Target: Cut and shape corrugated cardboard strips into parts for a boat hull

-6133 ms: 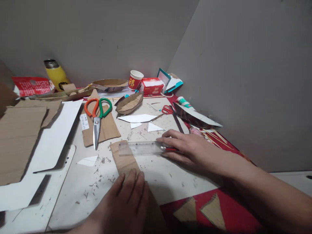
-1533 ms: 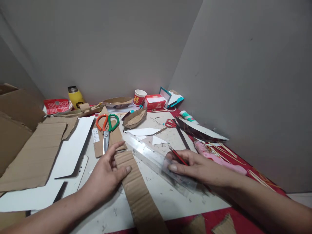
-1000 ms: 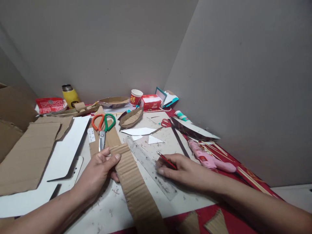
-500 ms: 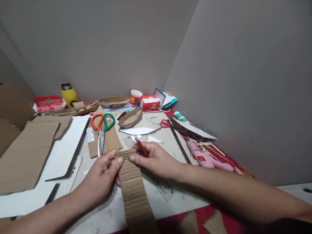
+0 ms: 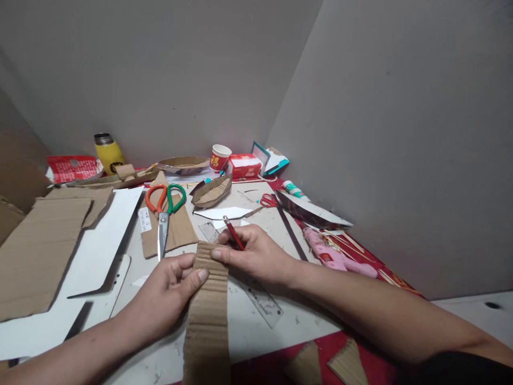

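Note:
A long strip of corrugated cardboard (image 5: 207, 321) runs from between my hands down past the lower edge of the view. My left hand (image 5: 170, 283) pinches its left edge, thumb on top. Higher up, my right hand (image 5: 256, 254) grips the strip's far end, thumb on its face. A red pencil (image 5: 233, 233) is tucked among the right hand's fingers, pointing up and left. Beneath the right wrist lies a clear ruler (image 5: 264, 305), partly covered. Scissors (image 5: 163, 216) with one orange and one green handle rest on cardboard pieces beyond my left hand.
Cardboard sheets (image 5: 44, 251) lie on white board at left. A boat-shaped cardboard piece (image 5: 212, 192), paper cup (image 5: 220, 158), yellow bottle (image 5: 109, 155) and red box (image 5: 245, 167) stand farther back. At right are red-handled scissors (image 5: 268, 200), a pink glue gun (image 5: 336, 256) and thin sticks (image 5: 352, 243).
The strip's far end, bent over before, now lies flatter. My left hand has slid down along the edge, and the strip's near part has swung left. The view shifted slightly.

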{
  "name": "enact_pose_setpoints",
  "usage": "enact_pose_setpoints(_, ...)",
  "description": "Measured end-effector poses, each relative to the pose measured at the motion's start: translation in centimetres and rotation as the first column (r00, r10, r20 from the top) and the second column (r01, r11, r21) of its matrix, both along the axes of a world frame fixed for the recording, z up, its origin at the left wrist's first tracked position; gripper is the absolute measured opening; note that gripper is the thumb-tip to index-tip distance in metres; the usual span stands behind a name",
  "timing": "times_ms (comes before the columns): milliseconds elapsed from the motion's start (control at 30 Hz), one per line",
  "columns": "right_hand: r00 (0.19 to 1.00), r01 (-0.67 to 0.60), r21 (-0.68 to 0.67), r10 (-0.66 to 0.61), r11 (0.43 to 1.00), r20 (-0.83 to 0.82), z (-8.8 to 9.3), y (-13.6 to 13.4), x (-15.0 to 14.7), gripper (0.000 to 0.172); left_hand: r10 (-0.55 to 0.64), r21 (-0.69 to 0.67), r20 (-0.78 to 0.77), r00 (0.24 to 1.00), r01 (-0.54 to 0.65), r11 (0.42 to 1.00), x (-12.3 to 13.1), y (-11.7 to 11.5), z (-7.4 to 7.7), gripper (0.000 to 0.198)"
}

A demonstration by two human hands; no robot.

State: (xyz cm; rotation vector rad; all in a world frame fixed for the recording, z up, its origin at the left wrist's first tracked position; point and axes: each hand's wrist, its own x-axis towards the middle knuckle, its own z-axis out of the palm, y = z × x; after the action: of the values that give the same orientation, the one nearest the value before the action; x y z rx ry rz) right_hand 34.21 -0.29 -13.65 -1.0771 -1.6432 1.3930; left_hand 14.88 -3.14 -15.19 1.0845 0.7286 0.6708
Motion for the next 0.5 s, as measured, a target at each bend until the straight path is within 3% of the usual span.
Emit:
enact_pose_setpoints(133, 0.999, 0.032, 0.095, -0.033, 0.995, -0.001, -0.19, 0.14, 0.16, 0.03, 0.009, -0.049, 0.044, 0.999, -0.007, 0.999, 0.08, -0.11, -0.49, 0.035)
enact_pose_setpoints(233, 0.998, 0.065, -0.003, -0.065, 0.998, -0.013, -0.25, 0.46, 0.22, 0.032, -0.031, -0.075, 0.041, 0.999, 0.034, 0.997, 0.07, -0.02, -0.49, 0.042)
enact_pose_setpoints(333, 0.999, -0.033, -0.137, 0.029, 0.99, -0.033, -0.2, 0.43, 0.19, 0.036, -0.042, -0.046, -0.006, 0.999, 0.041, 0.998, 0.09, 0.04, -0.12, 0.044)
enact_pose_setpoints(433, 0.992, -0.113, -0.15, 0.102, 0.982, -0.078, -0.11, 0.09, 0.16, 0.037, -0.045, -0.016, -0.042, 0.998, 0.044, 0.999, 0.11, 0.07, 0.16, 0.039)
enact_pose_setpoints(500, 0.991, -0.092, -0.123, 0.079, 0.988, -0.108, -0.09, 0.05, 0.23, 0.038, -0.045, -0.033, -0.051, 0.998, 0.044, 0.999, 0.07, 0.17, 0.1, 0.035)
